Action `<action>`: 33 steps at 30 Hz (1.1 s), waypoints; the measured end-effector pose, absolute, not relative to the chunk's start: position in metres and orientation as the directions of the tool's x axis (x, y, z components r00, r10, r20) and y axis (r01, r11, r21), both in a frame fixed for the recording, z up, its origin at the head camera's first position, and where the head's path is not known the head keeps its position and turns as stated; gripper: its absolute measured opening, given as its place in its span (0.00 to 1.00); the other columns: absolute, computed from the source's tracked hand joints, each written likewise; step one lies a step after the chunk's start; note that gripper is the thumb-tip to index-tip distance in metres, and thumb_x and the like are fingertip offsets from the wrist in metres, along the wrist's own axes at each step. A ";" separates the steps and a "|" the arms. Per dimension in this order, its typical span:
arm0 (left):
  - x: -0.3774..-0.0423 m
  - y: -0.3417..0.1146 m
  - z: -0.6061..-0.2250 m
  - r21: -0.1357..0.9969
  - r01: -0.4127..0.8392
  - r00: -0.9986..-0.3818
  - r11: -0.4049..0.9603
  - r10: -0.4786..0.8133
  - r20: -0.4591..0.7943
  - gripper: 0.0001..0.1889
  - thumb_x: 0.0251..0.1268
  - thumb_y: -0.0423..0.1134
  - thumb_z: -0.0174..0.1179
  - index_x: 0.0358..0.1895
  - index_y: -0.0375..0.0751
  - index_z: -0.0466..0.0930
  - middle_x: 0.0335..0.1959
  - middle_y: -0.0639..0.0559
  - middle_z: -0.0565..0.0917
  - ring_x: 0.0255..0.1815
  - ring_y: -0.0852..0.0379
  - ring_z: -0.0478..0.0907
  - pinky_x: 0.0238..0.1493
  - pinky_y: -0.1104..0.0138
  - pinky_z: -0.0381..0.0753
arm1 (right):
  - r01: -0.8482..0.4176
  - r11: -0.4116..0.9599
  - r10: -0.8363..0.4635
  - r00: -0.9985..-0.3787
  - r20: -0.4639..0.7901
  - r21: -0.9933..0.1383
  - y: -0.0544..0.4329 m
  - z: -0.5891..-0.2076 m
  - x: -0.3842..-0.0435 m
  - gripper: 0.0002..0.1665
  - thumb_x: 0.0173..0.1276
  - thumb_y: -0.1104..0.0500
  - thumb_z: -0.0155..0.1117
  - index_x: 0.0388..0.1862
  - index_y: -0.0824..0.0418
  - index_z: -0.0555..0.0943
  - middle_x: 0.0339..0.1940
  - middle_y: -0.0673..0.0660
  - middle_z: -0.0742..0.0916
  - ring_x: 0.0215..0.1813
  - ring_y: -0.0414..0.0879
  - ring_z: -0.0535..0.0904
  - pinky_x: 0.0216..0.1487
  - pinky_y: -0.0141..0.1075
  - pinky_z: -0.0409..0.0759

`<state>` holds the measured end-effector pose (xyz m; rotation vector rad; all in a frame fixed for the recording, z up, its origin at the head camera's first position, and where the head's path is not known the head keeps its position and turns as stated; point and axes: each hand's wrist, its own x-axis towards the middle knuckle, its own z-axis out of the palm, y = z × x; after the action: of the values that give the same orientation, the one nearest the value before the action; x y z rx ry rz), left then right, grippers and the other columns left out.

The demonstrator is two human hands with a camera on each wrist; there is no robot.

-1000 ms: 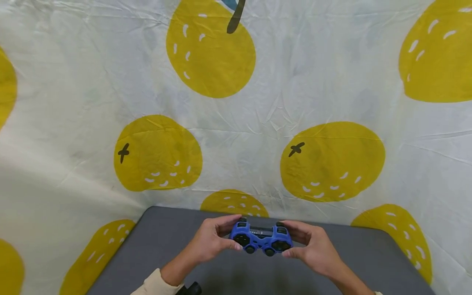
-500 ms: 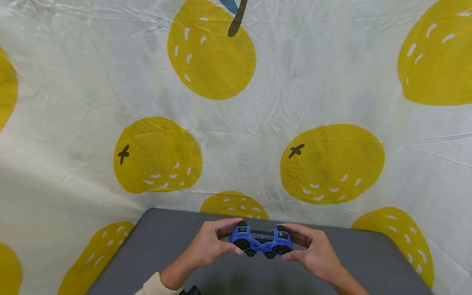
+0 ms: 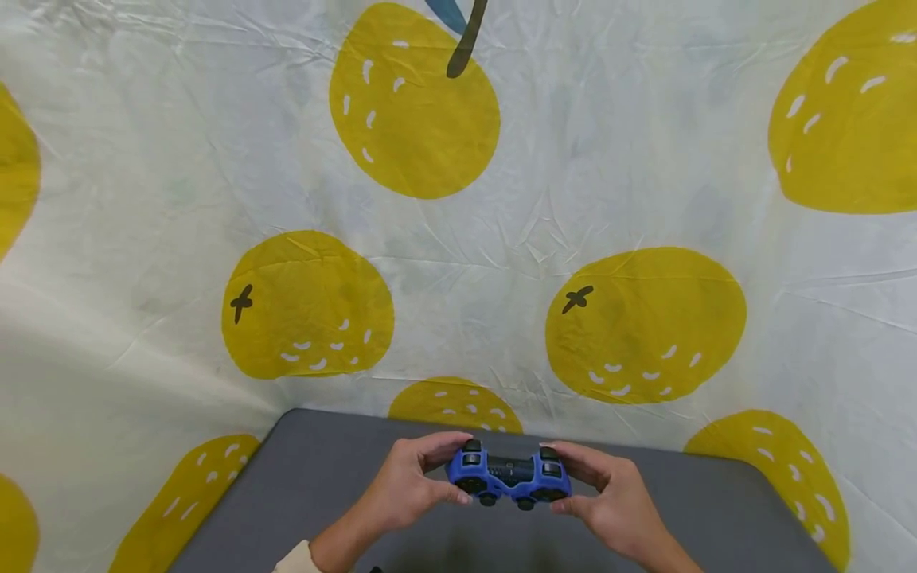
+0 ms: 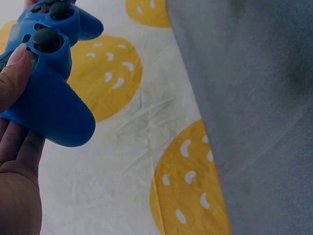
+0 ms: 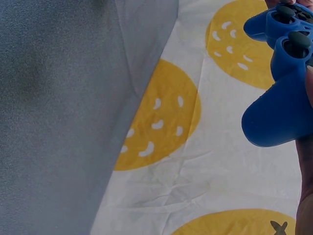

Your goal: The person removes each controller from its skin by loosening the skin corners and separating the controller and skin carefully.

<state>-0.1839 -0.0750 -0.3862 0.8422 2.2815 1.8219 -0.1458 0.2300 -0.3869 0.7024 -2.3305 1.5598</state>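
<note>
A blue game controller (image 3: 510, 473) with black buttons and thumbsticks is held up between both hands over the grey table. My left hand (image 3: 415, 483) grips its left end, thumb on the near face and fingers behind. In the left wrist view the thumb (image 4: 15, 73) lies beside a black thumbstick (image 4: 47, 39), above the blue handle (image 4: 58, 110). The right end is gripped by my right hand (image 3: 609, 497) with thumb in front and index finger at the top shoulder buttons. The right wrist view shows the other handle (image 5: 279, 115), most of that hand being cut off.
The grey tabletop (image 3: 322, 469) spreads beneath the hands. Behind it and at both sides hangs a white cloth (image 3: 466, 318) printed with large yellow fruit, meeting the table's back edge.
The controller has tipped, its top edge toward the head camera, so the shoulder buttons show more and the face less. Hands and background sit slightly lower in view. Both grips stay the same.
</note>
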 end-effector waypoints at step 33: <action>-0.180 -0.066 -0.393 0.795 0.597 -0.739 0.103 0.457 0.495 0.29 0.51 0.27 0.78 0.59 0.49 0.85 0.55 0.49 0.91 0.57 0.60 0.87 0.60 0.73 0.83 | -0.793 0.343 -0.251 -0.593 0.765 -0.503 0.229 -0.402 -0.145 0.45 0.37 0.85 0.80 0.61 0.69 0.84 0.59 0.53 0.90 0.60 0.30 0.85 0.52 0.24 0.85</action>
<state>-0.1796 -0.0662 -0.3927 1.1648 2.4217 1.8553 -0.1455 0.2293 -0.4020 0.9094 -2.0355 1.2256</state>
